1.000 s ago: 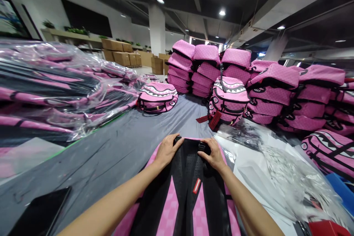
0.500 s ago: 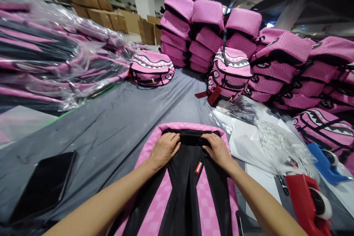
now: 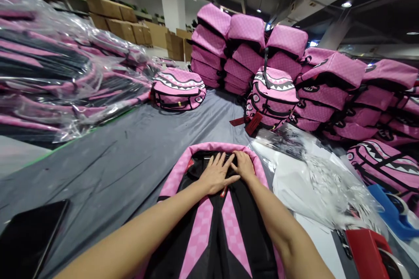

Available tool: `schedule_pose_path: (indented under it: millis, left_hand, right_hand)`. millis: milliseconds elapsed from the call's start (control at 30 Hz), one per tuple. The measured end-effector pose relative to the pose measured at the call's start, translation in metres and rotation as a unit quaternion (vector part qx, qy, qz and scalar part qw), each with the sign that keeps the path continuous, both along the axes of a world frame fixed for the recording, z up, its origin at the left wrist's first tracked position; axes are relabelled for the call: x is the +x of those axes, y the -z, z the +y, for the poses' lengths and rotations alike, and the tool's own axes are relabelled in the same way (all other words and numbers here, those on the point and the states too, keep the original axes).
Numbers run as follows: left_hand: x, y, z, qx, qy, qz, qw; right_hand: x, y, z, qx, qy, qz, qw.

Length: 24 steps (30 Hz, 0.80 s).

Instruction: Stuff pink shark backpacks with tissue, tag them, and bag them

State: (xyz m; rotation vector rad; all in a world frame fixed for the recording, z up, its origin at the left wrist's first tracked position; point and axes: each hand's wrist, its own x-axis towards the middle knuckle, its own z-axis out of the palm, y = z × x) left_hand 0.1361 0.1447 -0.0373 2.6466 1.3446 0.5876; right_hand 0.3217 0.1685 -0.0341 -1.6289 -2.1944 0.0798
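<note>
A pink and black backpack (image 3: 203,222) lies in front of me, its back panel and pink-checked straps facing up. My left hand (image 3: 214,175) rests flat near the top of the black panel, fingers spread and thumb out to the side. Close beside it, my right hand (image 3: 244,165) is bent around the black part just inside the pink top rim; its fingertips are partly hidden. A small red tag (image 3: 224,191) shows below the left hand, between the straps.
On the left lie a black phone (image 3: 31,237) and plastic-wrapped pink bags (image 3: 75,69). Two shark-mouth backpacks (image 3: 179,89) (image 3: 273,96) stand ahead, before stacked pink bags (image 3: 247,30). Clear plastic bags (image 3: 322,174), a red tape dispenser (image 3: 366,250) and a blue one (image 3: 391,211) are right.
My left hand has moved right from the rim's left corner and flattened onto the panel. My right hand has shifted slightly left along the top. The camera view has tilted up a little.
</note>
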Motion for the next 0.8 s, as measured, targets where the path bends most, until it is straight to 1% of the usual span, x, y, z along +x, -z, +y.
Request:
schedule_pose_path:
  millis: [67,100,167,233,267,333,400,433,467,533,600,633,700,733,800]
  left_hand:
    - [0.007,0.016,-0.004,-0.013,-0.004,0.003,1.000]
    - [0.009,0.022,-0.005,-0.013,-0.011,0.002,1.000]
    - [0.010,0.030,-0.005,-0.004,-0.020,-0.002,1.000]
    - [0.010,0.034,-0.005,0.009,-0.027,-0.006,1.000]
    - [0.010,0.035,-0.006,0.016,-0.030,-0.008,0.999]
    - [0.011,0.035,-0.008,0.025,-0.035,-0.011,0.999]
    - [0.012,0.035,-0.012,0.036,-0.042,-0.019,0.998]
    - [0.013,0.035,-0.014,0.045,-0.044,-0.027,0.998]
    - [0.013,0.035,-0.016,0.058,-0.045,-0.036,0.997]
    - [0.012,0.032,-0.020,0.092,-0.041,-0.054,0.993]
    - [0.010,0.028,-0.021,0.119,-0.012,-0.056,0.991]
    - [0.009,0.026,-0.021,0.122,0.009,-0.050,0.991]
    - [0.007,0.023,-0.017,0.100,0.040,-0.029,0.994]
    - [0.006,0.022,-0.015,0.081,0.042,-0.019,0.996]
    - [0.006,0.021,-0.011,0.047,0.027,-0.007,0.999]
  right_hand:
    - [-0.003,0.004,-0.009,0.019,-0.001,0.008,1.000]
    - [-0.003,0.003,-0.012,0.028,-0.004,0.013,1.000]
    - [0.002,-0.007,-0.015,0.053,-0.010,0.019,0.998]
    - [0.015,-0.024,-0.010,0.052,-0.005,-0.003,0.999]
    - [0.023,-0.034,-0.003,0.035,0.002,-0.022,0.999]
    - [0.041,-0.053,0.016,-0.023,0.011,-0.067,0.997]
    - [0.053,-0.064,0.042,-0.083,0.005,-0.097,0.992]
    - [0.056,-0.066,0.055,-0.103,-0.002,-0.106,0.989]
    - [0.057,-0.066,0.068,-0.122,-0.009,-0.115,0.986]
    - [0.052,-0.059,0.088,-0.149,-0.021,-0.132,0.980]
    - [0.045,-0.049,0.099,-0.167,-0.028,-0.148,0.974]
    - [0.042,-0.045,0.100,-0.173,-0.031,-0.155,0.972]
    - [0.040,-0.040,0.094,-0.171,-0.035,-0.171,0.970]
    - [0.040,-0.041,0.089,-0.164,-0.038,-0.178,0.970]
    - [0.041,-0.046,0.076,-0.136,-0.044,-0.191,0.971]
